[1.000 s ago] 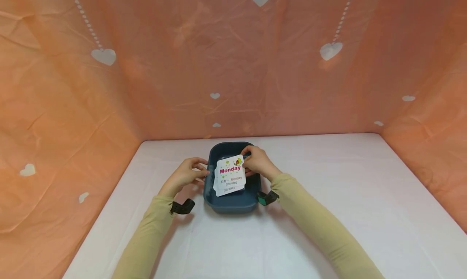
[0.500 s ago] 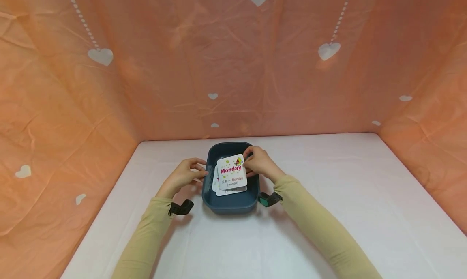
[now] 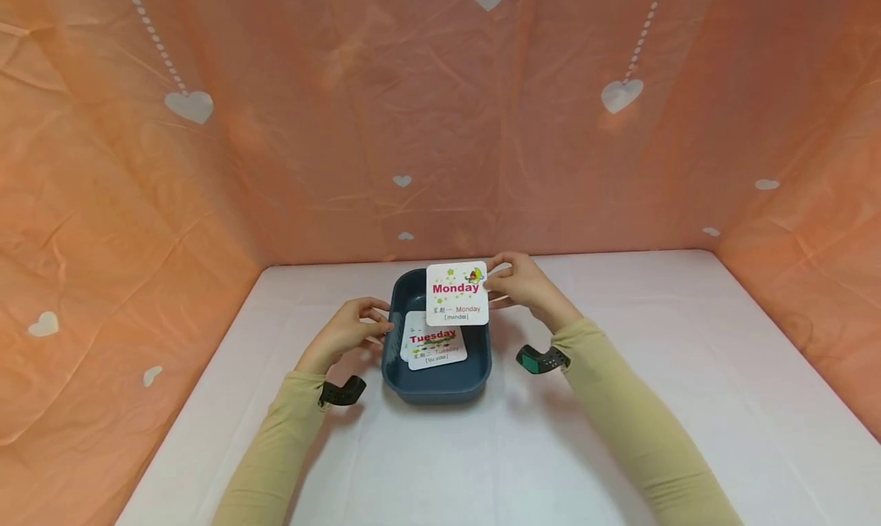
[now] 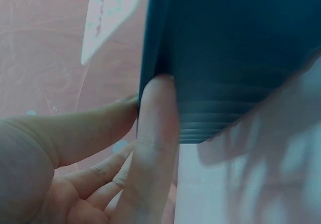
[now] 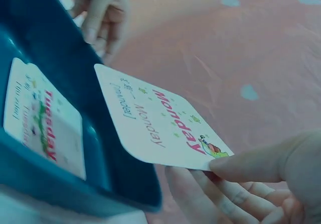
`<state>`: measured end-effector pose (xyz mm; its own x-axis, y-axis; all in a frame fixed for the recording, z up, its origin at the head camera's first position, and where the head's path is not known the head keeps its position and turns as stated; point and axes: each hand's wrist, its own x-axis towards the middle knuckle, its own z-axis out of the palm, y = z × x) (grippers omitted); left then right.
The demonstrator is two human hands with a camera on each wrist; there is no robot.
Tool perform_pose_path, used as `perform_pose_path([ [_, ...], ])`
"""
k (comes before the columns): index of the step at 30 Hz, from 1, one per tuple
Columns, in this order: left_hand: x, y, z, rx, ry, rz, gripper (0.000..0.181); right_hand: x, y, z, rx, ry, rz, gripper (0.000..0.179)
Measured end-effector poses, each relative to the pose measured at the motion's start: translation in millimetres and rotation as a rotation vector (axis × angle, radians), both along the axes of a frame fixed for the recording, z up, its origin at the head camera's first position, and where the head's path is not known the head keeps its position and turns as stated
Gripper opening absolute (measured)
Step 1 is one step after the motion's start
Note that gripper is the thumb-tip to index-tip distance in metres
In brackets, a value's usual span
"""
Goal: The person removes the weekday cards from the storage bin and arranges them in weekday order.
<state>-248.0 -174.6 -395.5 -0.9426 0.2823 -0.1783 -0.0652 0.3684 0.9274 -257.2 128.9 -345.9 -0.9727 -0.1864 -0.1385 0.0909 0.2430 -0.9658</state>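
My right hand [image 3: 528,287] pinches a square white card [image 3: 457,300] at its right edge, thumb on the printed face. The card reads "Monday" in red and is held up over the far right part of a dark blue plastic box [image 3: 440,395]. Inside the box lies a "Tuesday" card [image 5: 47,118], with the edge of another card showing beneath it. At the box's left side, my left hand [image 3: 349,329] pinches the rim between thumb and forefinger [image 4: 156,128], its other fingers loosely bent.
A white cloth [image 3: 619,342] covers the table under the box. Orange sheeting [image 3: 440,151] with white hearts rises behind the table and at both sides. A dark band with a small device [image 3: 542,359] sits at each wrist.
My right hand has lifted the Monday card off the Tuesday card, moving it up and to the right. The Tuesday card is now uncovered. My left hand stays at the box's rim.
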Motion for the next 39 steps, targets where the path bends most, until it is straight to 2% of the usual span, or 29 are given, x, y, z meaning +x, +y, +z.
perform_pose_path([
  [8,0.2,-0.2,1.1,-0.015,0.006,-0.004,0.041,-7.2,38,9.9,-0.022,-0.015,-0.047,0.036],
  [13,0.2,-0.8,1.3,-0.023,0.005,-0.004,0.041,-13.3,59,7.0,0.017,-0.007,-0.069,0.037],
  [19,-0.7,-1.2,0.7,-0.024,0.002,-0.008,0.042,-18.1,75,-3.6,0.076,-0.020,-0.105,0.037],
  [30,2.6,0.2,4.0,-0.040,0.008,-0.007,0.041,-28.3,92,-32.6,0.073,-0.059,-0.169,0.041],
  [39,3.0,0.2,6.0,-0.037,0.006,-0.008,0.040,-33.5,93,-46.4,0.070,-0.093,-0.156,0.047],
])
